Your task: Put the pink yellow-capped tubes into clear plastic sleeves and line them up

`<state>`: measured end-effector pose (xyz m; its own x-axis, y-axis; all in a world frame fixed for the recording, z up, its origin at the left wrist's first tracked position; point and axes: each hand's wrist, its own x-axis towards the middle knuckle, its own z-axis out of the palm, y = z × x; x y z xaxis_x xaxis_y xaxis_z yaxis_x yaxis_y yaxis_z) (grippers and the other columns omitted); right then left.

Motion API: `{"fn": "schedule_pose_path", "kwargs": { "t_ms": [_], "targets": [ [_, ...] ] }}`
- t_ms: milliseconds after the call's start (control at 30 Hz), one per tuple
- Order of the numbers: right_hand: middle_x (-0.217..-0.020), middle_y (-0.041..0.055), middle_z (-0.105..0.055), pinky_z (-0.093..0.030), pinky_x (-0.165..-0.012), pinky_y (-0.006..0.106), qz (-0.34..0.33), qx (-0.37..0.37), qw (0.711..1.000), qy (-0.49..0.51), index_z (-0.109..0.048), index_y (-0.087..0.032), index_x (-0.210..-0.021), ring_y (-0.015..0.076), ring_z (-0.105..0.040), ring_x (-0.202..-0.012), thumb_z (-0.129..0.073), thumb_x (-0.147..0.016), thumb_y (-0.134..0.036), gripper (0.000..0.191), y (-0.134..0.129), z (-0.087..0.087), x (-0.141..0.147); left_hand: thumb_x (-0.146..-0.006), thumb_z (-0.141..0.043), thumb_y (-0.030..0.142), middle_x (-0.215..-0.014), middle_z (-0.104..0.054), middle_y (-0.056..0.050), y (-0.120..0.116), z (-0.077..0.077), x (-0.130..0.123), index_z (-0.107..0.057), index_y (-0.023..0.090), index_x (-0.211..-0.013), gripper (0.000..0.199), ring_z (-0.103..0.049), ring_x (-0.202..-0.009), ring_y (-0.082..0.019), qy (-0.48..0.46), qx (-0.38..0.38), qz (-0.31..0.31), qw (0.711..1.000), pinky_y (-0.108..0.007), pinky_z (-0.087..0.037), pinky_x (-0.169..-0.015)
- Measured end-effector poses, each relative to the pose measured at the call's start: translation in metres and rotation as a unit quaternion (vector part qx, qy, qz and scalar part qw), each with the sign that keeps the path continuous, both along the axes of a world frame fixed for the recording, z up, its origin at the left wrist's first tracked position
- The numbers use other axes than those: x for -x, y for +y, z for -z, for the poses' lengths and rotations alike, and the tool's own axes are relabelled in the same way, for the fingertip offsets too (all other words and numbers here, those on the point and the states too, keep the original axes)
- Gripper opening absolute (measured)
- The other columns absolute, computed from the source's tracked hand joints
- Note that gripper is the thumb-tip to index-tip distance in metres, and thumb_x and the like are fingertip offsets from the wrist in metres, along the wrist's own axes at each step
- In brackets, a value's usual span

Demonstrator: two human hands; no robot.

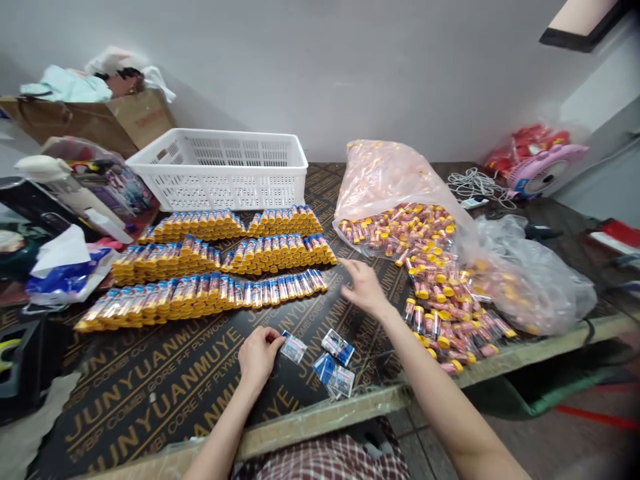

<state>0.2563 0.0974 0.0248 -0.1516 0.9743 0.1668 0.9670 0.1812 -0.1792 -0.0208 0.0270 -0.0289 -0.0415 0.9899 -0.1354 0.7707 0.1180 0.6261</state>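
My left hand (259,357) is closed in a pinch on the corner of a small blue-and-white printed label (295,348) at the table's front. My right hand (363,288) reaches over the table with its fingers apart and nothing in them. It is close to the right end of the stacked tubes (270,253), which lie in several rows with yellow ends toward me and blue at the other end. More labels (340,381) lie loose between my arms. To the right spreads a heap of small clear tubes (440,293) with yellow caps and pinkish contents.
A white plastic basket (225,190) stands behind the rows. A large clear bag (385,173) spills tubes, and another plastic bag (540,273) lies at right. Farther back are a white cable (483,183) and a pink fan (545,175). Bottles and packets crowd the left side.
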Motion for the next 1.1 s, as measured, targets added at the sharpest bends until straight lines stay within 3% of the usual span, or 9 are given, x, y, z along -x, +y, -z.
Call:
{"fn": "schedule_pose_path", "kwargs": {
  "t_ms": [100, 167, 267, 367, 500, 633, 767, 900, 1100],
  "targets": [
    [-0.102, 0.0215, -0.062, -0.040, -0.081, 0.046, 0.150, 0.034, 0.986, -0.066, -0.052, -0.008, -0.119, 0.0336, -0.055, -0.099, -0.048, -0.078, -0.023, 0.044, -0.025, -0.008, -0.056, -0.071, -0.060, 0.031, -0.062, -0.061, 0.001, -0.004, 0.001, 0.000, -0.060, 0.021, -0.065, 0.012, -0.055, -0.060, -0.015, -0.108, -0.013, 0.004, 0.994, -0.023, -0.036, -0.059],
    [-0.086, 0.0221, -0.065, -0.041, -0.075, 0.049, 0.221, 0.074, 0.967, -0.107, -0.061, -0.007, -0.100, 0.0369, -0.058, -0.091, -0.051, -0.076, -0.023, 0.031, -0.038, -0.005, -0.089, -0.067, -0.063, 0.029, -0.058, -0.059, 0.003, -0.005, 0.004, -0.001, -0.059, 0.021, -0.068, 0.009, -0.054, -0.056, -0.014, -0.176, -0.014, -0.001, 0.984, -0.023, -0.037, -0.058],
    [-0.081, 0.0188, -0.066, -0.042, -0.071, 0.045, 0.262, 0.123, 0.946, -0.145, -0.064, -0.012, -0.087, 0.0352, -0.060, -0.088, -0.055, -0.076, -0.031, 0.024, -0.052, 0.006, -0.118, -0.062, -0.067, 0.024, -0.057, -0.059, 0.004, -0.005, 0.008, -0.005, -0.059, 0.021, -0.077, 0.017, -0.054, -0.054, -0.013, -0.224, -0.015, -0.013, 0.974, -0.022, -0.038, -0.058],
    [-0.083, 0.0159, -0.066, -0.042, -0.069, 0.039, 0.260, 0.142, 0.942, -0.158, -0.063, -0.014, -0.091, 0.0312, -0.061, -0.086, -0.051, -0.079, -0.040, 0.031, -0.058, 0.020, -0.121, -0.062, -0.067, 0.021, -0.058, -0.061, 0.003, -0.004, 0.009, -0.009, -0.060, 0.020, -0.075, 0.015, -0.056, -0.055, -0.014, -0.208, -0.007, -0.015, 0.978, -0.023, -0.038, -0.059],
    [-0.086, 0.0175, -0.064, -0.041, -0.068, 0.037, 0.234, 0.127, 0.952, -0.150, -0.064, -0.013, -0.088, 0.0330, -0.058, -0.090, -0.052, -0.077, -0.037, 0.030, -0.057, 0.030, -0.111, -0.065, -0.065, 0.021, -0.059, -0.063, 0.000, -0.005, 0.006, -0.011, -0.062, 0.019, -0.065, 0.003, -0.056, -0.057, -0.014, -0.156, -0.010, 0.003, 0.988, -0.023, -0.037, -0.059],
    [-0.092, 0.0229, -0.061, -0.040, -0.073, 0.042, 0.205, 0.082, 0.968, -0.119, -0.065, -0.009, -0.078, 0.0369, -0.053, -0.096, -0.051, -0.074, -0.026, 0.023, -0.050, 0.029, -0.097, -0.066, -0.064, 0.023, -0.060, -0.061, 0.000, -0.008, 0.003, -0.009, -0.060, 0.019, -0.061, 0.008, -0.054, -0.058, -0.013, -0.127, -0.031, 0.029, 0.991, -0.023, -0.036, -0.059],
    [-0.089, 0.0158, -0.065, -0.041, -0.078, 0.040, 0.117, 0.056, 0.991, -0.035, -0.065, -0.012, -0.090, 0.0296, -0.055, -0.092, -0.049, -0.076, -0.027, 0.025, -0.035, 0.026, -0.059, -0.071, -0.059, 0.029, -0.058, -0.056, 0.003, -0.009, 0.001, -0.011, -0.053, 0.018, -0.065, 0.014, -0.052, -0.056, -0.012, -0.190, -0.042, 0.015, 0.981, -0.021, -0.035, -0.057],
    [-0.123, 0.0084, -0.057, -0.036, -0.096, 0.039, -0.036, 0.047, 0.997, 0.055, -0.058, -0.020, -0.110, 0.0246, -0.047, -0.118, -0.048, -0.082, -0.033, 0.032, -0.013, 0.032, 0.000, -0.073, -0.058, 0.035, -0.049, -0.049, 0.006, -0.010, 0.001, -0.016, -0.048, 0.019, -0.067, 0.020, -0.048, -0.049, -0.010, -0.274, -0.028, -0.005, 0.961, -0.020, -0.034, -0.052],
    [-0.137, 0.0143, -0.044, -0.031, -0.105, 0.043, -0.156, 0.059, 0.978, 0.128, -0.042, -0.014, -0.129, 0.0249, -0.032, -0.133, -0.042, -0.086, -0.029, 0.045, 0.000, 0.054, 0.047, -0.068, -0.065, 0.036, -0.047, -0.055, 0.005, -0.013, 0.001, -0.011, -0.056, 0.017, -0.079, 0.024, -0.052, -0.047, -0.012, -0.386, 0.029, -0.061, 0.920, -0.022, -0.043, -0.051]
  ]
}}
